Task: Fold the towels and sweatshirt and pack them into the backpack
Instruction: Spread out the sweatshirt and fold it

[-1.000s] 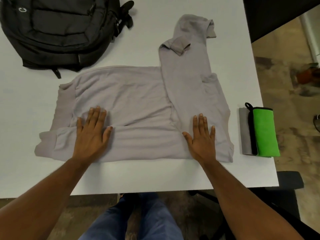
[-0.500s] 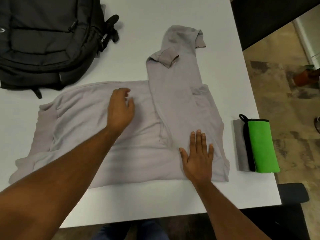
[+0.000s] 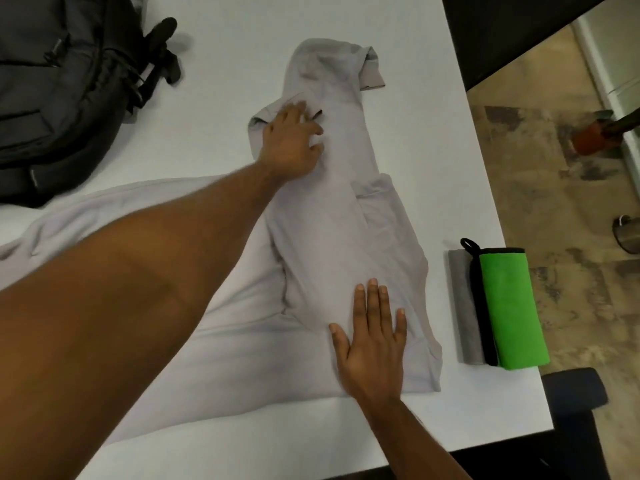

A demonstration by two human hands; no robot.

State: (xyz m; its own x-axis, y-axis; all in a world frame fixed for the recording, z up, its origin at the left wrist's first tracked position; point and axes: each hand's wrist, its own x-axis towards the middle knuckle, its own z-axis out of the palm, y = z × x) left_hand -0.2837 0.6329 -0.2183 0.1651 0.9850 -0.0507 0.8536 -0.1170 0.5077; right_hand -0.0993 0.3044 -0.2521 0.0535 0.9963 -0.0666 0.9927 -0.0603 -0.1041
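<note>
Head view: hands, left (image 3: 289,143) gripping, right (image 3: 372,344) flat, on sweatshirt (image 3: 332,216) atop white table (image 3: 225,81).

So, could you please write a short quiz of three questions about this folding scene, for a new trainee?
1. True or false: the right hand lies flat on the sweatshirt.
2. The left hand is at which part of the sweatshirt? A) the cuff end of the sleeve B) the bottom hem C) the neck
3. Fill in: the folded towels lie on the table, to the ____ of the sweatshirt.

Key: 1 true; 2 A; 3 right.
</note>
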